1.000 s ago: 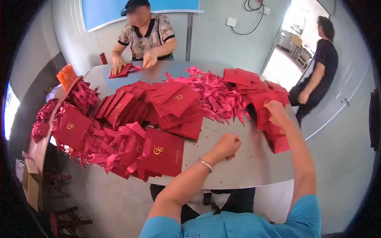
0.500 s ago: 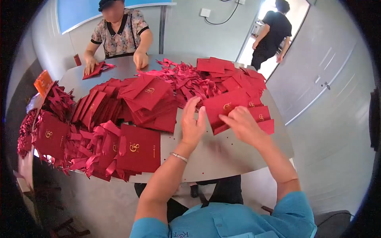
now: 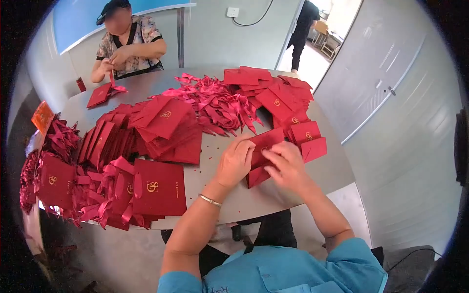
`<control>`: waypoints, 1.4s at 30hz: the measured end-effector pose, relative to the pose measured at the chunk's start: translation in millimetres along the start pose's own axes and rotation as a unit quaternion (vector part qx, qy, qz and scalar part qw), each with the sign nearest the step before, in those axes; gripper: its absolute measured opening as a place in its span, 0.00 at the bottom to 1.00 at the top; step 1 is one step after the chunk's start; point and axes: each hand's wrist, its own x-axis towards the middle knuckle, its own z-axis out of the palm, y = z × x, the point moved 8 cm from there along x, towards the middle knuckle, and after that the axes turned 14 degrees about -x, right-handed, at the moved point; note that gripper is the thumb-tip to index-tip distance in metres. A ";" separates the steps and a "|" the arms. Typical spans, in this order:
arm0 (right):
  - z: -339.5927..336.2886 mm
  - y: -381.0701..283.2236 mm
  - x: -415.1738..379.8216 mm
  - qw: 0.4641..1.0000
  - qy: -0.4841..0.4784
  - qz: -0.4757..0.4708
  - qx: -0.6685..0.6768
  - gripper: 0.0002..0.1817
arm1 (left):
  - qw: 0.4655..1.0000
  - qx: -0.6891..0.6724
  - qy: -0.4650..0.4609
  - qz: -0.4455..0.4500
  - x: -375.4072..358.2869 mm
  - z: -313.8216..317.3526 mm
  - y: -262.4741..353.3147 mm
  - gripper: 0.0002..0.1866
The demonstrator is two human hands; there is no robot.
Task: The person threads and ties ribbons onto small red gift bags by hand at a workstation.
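Note:
A red paper bag (image 3: 257, 178) with a gold logo is tilted above the near part of the table, between my two hands. My left hand (image 3: 234, 161) is closed on its left edge, fingers pinched over the top. On the bag's front lies my right hand (image 3: 289, 166), its fingers bent and apart against the paper; part of the logo is hidden by them. Just beyond sit more red bags (image 3: 308, 134), and a heap of red ribbons (image 3: 212, 102) lies further off to the left.
Stacked red bags (image 3: 168, 122) stand left of my hands. Bags with ribbon handles (image 3: 159, 188) lie at the table's (image 3: 220, 195) near left edge. Across from me a person (image 3: 129, 46) handles a ribbon on a bag. Another person (image 3: 303, 34) is at the doorway.
Both hands have closed in on the bag, which is now nearer me, and my left hand has gone from open to gripping it. Across the table, the co-worker has raised both hands with a ribbon.

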 end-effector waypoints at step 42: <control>48.9 48.6 -11.8 0.917 -0.286 0.118 0.251 0.11 | 0.978 0.005 -0.208 0.035 -7.8 42.0 31.3 0.13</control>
